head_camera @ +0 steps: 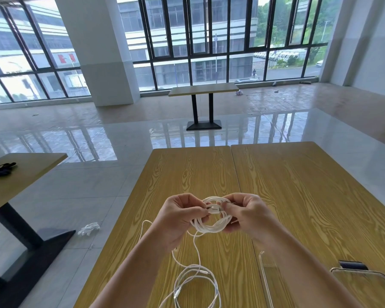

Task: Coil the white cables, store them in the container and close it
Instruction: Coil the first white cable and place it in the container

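loose white cable (196,283) sprawls nearest on the wooden table (298,185), left of one clear container (365,285), while two hands, left hand (180,216) and right hand (247,214), pinch one coiled white cable (211,226) above the table.
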Tool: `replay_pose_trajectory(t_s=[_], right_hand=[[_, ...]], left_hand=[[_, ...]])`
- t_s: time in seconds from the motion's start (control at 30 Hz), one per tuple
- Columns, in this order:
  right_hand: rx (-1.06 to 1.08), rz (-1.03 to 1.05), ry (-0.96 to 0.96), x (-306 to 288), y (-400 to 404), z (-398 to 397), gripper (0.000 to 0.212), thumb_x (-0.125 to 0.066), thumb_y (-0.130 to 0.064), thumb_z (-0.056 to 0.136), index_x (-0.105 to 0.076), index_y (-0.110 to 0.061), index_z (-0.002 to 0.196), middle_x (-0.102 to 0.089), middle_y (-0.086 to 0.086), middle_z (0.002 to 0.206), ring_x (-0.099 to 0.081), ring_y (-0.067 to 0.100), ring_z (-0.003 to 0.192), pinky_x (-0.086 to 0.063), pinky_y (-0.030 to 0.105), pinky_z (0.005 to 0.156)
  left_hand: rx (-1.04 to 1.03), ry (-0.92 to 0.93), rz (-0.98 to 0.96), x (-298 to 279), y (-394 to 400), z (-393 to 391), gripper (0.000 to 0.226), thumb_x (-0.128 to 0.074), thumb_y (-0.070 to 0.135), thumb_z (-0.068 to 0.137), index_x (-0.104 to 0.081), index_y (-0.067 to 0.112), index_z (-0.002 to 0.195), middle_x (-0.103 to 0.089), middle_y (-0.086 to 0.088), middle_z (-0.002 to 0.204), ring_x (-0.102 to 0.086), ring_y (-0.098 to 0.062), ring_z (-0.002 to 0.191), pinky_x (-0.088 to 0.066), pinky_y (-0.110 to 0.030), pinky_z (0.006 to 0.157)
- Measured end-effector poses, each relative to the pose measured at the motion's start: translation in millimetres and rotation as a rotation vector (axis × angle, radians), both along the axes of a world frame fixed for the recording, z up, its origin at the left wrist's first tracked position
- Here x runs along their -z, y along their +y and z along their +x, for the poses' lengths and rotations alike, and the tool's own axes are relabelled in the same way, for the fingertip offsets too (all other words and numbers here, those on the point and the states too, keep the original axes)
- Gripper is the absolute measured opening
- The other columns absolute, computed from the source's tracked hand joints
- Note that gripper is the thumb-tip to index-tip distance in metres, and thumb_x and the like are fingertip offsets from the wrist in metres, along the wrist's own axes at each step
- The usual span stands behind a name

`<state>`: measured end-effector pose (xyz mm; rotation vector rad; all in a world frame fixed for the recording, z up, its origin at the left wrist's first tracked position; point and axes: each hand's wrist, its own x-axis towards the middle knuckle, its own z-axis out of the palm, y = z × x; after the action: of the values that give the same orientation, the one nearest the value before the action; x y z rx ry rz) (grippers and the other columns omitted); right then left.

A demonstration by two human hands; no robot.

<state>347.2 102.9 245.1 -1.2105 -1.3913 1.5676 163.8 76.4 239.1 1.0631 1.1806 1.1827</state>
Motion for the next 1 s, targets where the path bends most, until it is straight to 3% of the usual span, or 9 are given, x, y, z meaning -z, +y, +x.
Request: replay_pose_trajectory(t_s=[0.1,0.3,0.43,0.57,0.7,0.83,1.0], right_hand=[[-0.007,0.001,0.032,2.7,-0.9,0.6,0.014,-0.062,-0.013,0.098,-0.075,-0.008,0.097,-0.078,0.009,0.084,-0.075,0.02,0.073,-0.059,0.029,0.06],[0.073,0.056,0.046,7.9,-1.8,-2.7,0.009,-0.063,-0.01,0.096,-0.071,-0.008,0.099,-0.077,0.011,0.088,-0.075,0.019,0.07,-0.059,0.027,0.056],[0.087,0.12,0.023,8.8,-1.3,-3.4,0.006,-0.065,-0.01,0.095,-0.071,-0.01,0.098,-0.077,0.008,0.083,-0.075,0.018,0.07,-0.059,0.028,0.058],[0.089,0.151,0.012,12.5,-1.6,-5.7,0.006,-0.066,-0.01,0.094,-0.071,-0.013,0.097,-0.077,0.004,0.079,-0.075,0.018,0.07,-0.061,0.029,0.059],[0.09,0.166,0.016,15.4,-2.2,-7.3,0.007,-0.066,-0.011,0.094,-0.069,-0.013,0.1,-0.077,0.007,0.084,-0.076,0.022,0.074,-0.064,0.038,0.067],[0.068,0.18,0.002,17.9,-1.0,-8.5,0.008,-0.067,-0.014,0.094,-0.069,-0.015,0.102,-0.078,0.008,0.086,-0.077,0.025,0.077,-0.064,0.043,0.072],[-0.057,0.047,0.163,13.9,0.3,-2.6,0.019,-0.068,-0.003,0.09,-0.065,-0.003,0.109,-0.076,0.012,0.089,-0.074,0.024,0.078,-0.062,0.033,0.068]], left_hand=[[0.011,0.077,0.0,-2.3,1.1,-1.3,0.015,-0.073,-0.004,0.064,-0.067,0.007,0.072,-0.064,-0.016,0.07,-0.061,-0.025,0.06,-0.051,-0.032,0.06],[-0.01,0.376,0.142,-3.8,0.5,1.8,0.026,-0.078,0.001,0.07,-0.068,0.02,0.085,-0.072,-0.011,0.095,-0.072,-0.034,0.07,-0.058,-0.044,0.066],[0.009,0.388,0.139,-7.0,-0.9,2.2,0.027,-0.084,0.007,0.074,-0.066,0.02,0.089,-0.067,-0.011,0.092,-0.07,-0.023,0.066,-0.056,-0.033,0.061],[0.003,0.449,0.145,-8.5,-0.2,3.3,0.037,-0.076,0.004,0.072,-0.064,0.029,0.096,-0.062,-0.012,0.092,-0.068,-0.029,0.068,-0.058,-0.045,0.063],[0.009,0.457,0.121,-9.0,1.2,3.9,0.043,-0.072,0.007,0.067,-0.065,0.033,0.1,-0.062,-0.014,0.092,-0.064,-0.023,0.067,-0.058,-0.041,0.066],[0.025,0.405,0.095,-11.7,2.3,4.2,0.038,-0.072,-0.003,0.069,-0.069,0.023,0.097,-0.069,-0.017,0.094,-0.066,-0.02,0.071,-0.059,-0.038,0.068],[0.076,0.258,-0.007,-14.4,4.7,-4.7,0.03,-0.075,-0.006,0.068,-0.072,0.014,0.091,-0.069,-0.013,0.087,-0.065,-0.023,0.074,-0.056,-0.032,0.066]])
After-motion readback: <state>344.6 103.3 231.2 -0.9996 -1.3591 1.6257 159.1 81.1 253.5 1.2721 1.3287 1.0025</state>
